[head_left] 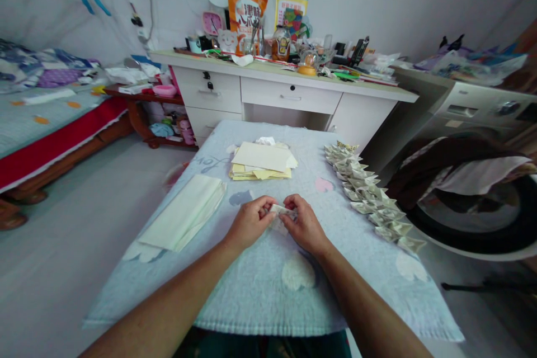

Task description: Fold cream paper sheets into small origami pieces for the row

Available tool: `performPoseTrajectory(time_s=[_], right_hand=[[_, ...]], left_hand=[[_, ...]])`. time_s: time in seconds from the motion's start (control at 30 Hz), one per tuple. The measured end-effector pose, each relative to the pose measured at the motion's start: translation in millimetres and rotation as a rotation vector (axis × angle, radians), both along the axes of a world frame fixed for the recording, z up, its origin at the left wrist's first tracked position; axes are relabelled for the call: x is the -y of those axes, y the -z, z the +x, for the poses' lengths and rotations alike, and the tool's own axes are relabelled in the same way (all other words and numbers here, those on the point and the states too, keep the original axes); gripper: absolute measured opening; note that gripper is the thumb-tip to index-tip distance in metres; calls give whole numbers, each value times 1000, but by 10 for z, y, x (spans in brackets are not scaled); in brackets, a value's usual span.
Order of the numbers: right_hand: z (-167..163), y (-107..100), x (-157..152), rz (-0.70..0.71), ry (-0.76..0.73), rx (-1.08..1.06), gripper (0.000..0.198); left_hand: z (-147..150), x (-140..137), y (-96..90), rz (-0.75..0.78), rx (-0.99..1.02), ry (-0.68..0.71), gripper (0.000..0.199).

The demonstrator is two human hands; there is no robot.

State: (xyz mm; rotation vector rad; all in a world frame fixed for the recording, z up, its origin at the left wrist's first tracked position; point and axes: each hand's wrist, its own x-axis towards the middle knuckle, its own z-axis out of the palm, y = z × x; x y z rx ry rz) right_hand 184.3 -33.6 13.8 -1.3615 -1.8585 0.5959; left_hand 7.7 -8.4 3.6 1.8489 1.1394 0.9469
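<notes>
Between my two hands, over the middle of the cloth-covered table [260, 291], is a small folded piece of paper [282, 210]. My left hand [254, 221] pinches its left end with thumb and fingers. At the right end, my right hand [305, 224] pinches it the same way. Part of the paper is hidden behind the fingers. Just beyond my hands lies a stack of cream and yellow paper sheets [263, 158]. To the left rests a pile of long pale folded paper [184, 212]. Along the right side run rows of pointed folded-paper pieces [369, 193].
A white desk [289, 92] crowded with jars, a snack bag [245, 14] and a pink clock [212, 23] stands behind the table. On the right is a washing machine [474, 106] with its door open and cloth hanging out. A bed [50, 117] is at left.
</notes>
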Motion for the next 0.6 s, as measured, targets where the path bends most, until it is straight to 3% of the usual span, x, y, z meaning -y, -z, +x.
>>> performPoseTrajectory(time_s=[0.07, 0.13, 0.33, 0.6], right_hand=[[10, 6, -7, 6, 15, -141, 33], [14, 20, -22, -25, 8, -290, 38], [-38, 58, -56, -312, -192, -745, 28], [-53, 38, -27, -412, -165, -868, 27]], left_hand=[[-11, -8, -28, -74, 134, -6, 9], [-16, -12, -54, -159, 277, -2, 12], [1, 8, -119, -354, 466, 108, 19], [-30, 7, -125, -227, 373, 62, 21]])
